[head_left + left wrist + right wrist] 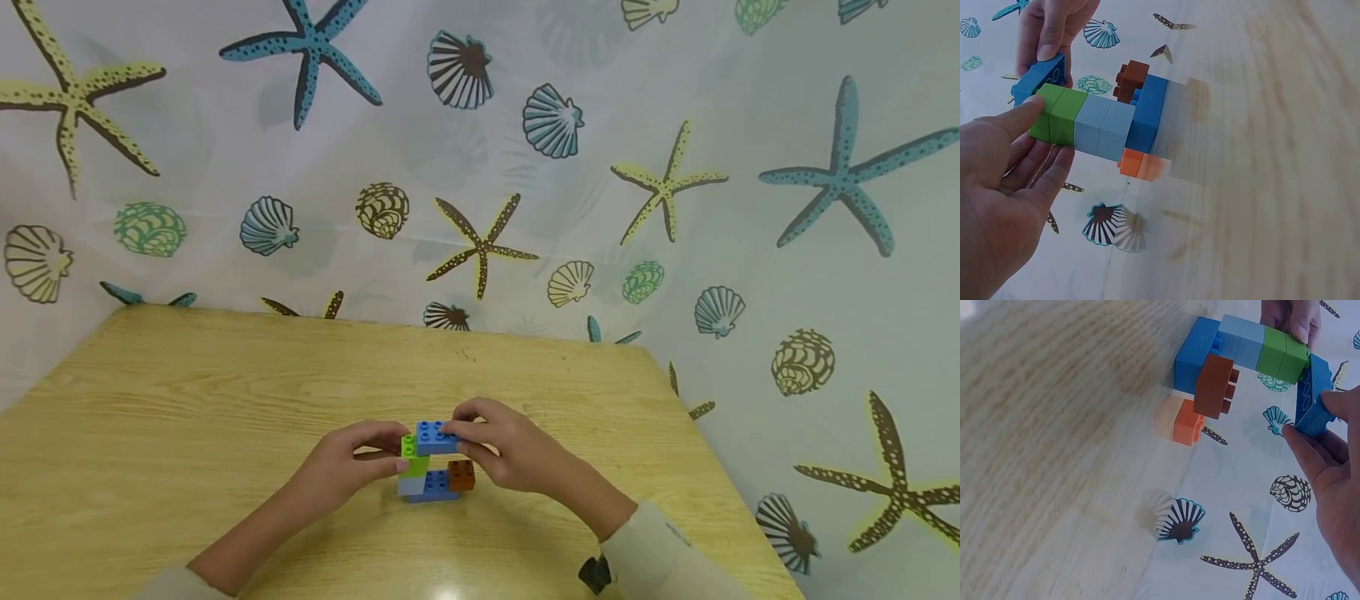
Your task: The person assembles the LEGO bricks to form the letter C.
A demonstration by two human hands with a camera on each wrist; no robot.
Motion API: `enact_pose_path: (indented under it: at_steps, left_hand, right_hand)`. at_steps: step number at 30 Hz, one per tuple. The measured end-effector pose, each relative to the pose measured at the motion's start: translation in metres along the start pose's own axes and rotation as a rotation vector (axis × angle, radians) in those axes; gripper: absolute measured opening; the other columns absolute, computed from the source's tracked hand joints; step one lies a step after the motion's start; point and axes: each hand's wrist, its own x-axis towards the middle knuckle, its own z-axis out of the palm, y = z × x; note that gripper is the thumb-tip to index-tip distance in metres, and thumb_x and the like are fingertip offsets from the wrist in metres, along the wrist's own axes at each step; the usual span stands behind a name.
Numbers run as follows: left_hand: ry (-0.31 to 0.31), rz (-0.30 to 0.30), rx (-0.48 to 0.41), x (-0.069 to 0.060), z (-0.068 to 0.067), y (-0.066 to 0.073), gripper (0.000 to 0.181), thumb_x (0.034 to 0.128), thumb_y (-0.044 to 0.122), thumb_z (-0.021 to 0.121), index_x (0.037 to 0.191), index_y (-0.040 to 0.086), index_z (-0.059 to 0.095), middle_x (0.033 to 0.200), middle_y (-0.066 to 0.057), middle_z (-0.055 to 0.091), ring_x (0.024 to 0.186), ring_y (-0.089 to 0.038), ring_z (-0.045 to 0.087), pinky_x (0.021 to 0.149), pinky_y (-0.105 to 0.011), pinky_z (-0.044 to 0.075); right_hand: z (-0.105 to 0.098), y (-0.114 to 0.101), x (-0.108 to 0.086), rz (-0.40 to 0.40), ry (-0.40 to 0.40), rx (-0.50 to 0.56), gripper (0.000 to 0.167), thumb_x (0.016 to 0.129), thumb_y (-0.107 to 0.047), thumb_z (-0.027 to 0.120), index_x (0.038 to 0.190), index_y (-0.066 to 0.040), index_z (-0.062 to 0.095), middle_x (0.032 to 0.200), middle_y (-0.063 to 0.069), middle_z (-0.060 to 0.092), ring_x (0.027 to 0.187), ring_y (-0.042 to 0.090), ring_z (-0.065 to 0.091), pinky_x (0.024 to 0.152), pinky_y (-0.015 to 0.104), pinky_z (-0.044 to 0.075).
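Top brick [433,443] pinched in the right grip [506,446], up at the green blocks [1060,114].
From my remote post I see smooth plastic: the top brick is blue, oblong, studded above and hollow below; whether it is fully seated I can't tell. The left grip [343,468] is clamped round the boxy green blocks, stacked on pale blue blocks [1092,124] at one end of a studded blue base [1149,115]. A brown brick [1213,387] sits toward the base's other end. Beyond, an orange block [1185,423] rests on the wood-grained desk [225,367], before shell-printed cloth [375,150].
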Motion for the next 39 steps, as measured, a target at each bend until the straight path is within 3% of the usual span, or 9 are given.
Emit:
enact_pose_path:
  at_steps: [6,21,33,39]
  left_hand:
    - [0.004,0.007,0.015,0.000,-0.001,0.001,0.048,0.0906,0.032,0.077,0.132,0.010,0.065,0.125,-0.007,0.067,0.116,-0.024,0.063,0.097,-0.037,0.056]
    - [0.016,-0.008,0.056,-0.001,-0.005,0.003,0.047,0.0904,0.034,0.076,0.131,0.014,0.066,0.126,-0.008,0.067,0.117,-0.027,0.064,0.097,-0.042,0.056]
    - [-0.002,-0.017,0.028,0.002,-0.004,0.002,0.048,0.0910,0.034,0.076,0.132,0.012,0.064,0.127,-0.007,0.066,0.118,-0.027,0.063,0.098,-0.041,0.056]
    - [-0.020,-0.037,-0.027,0.001,-0.002,0.003,0.050,0.0910,0.031,0.076,0.134,0.009,0.062,0.127,-0.010,0.064,0.121,-0.029,0.061,0.097,-0.033,0.056]
  right_hand:
    - [0.001,0.001,0.000,-0.057,0.016,-0.055,0.030,0.097,-0.006,0.066,0.127,-0.007,0.068,0.119,0.011,0.061,0.101,0.017,0.058,0.085,0.021,0.051]
    - [-0.003,-0.005,0.008,-0.014,-0.059,-0.085,0.029,0.098,-0.005,0.065,0.126,-0.006,0.068,0.120,0.012,0.061,0.105,0.019,0.058,0.087,0.024,0.053]
    - [-0.003,0.003,0.000,0.164,-0.065,0.237,0.032,0.099,-0.014,0.066,0.131,-0.009,0.068,0.125,0.008,0.061,0.109,0.017,0.060,0.090,0.026,0.054]
    - [-0.001,0.004,-0.005,0.269,-0.038,0.397,0.033,0.100,-0.018,0.066,0.132,-0.012,0.067,0.128,0.003,0.062,0.112,0.015,0.060,0.090,0.028,0.055]
